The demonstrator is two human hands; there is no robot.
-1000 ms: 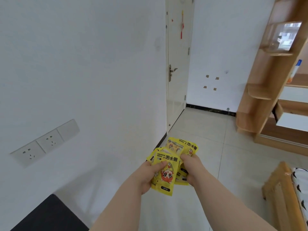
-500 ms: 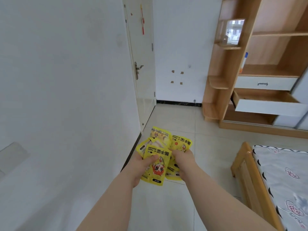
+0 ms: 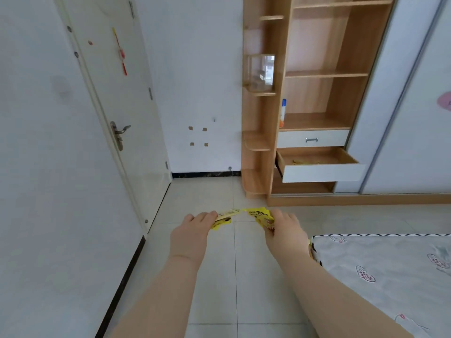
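the packets (image 3: pixel 259 215), yellow and flat, are up in the air over the floor (image 3: pixel 234 264), stretched between the two hands and well short of the wardrobe (image 3: pixel 317 93).

the step looks like carrying them to the open drawer (image 3: pixel 319 170), far and to the right, low in the wardrobe. something yellow lies in it already, too small to tell what. to do this well, bring the hands together first so the loose packets stack into one bunch and none slips out of the middle, where nothing holds them. walk past the bed (image 3: pixel 390 269) corner on the near right. lower the bunch over the drawer's front wall and let go only once it lies flat on the bottom. dropping from above would likely scatter the packets.

both arms reach forward, nearly level, hands apart at about the same height. the left hand (image 3: pixel 192 231) has its back up and its fingers curled over the left end of the packets, pinching them. the right hand (image 3: pixel 284 228) is turned a little inward and its fingers wrap down round the right part in a firm grip. neither thumb shows.
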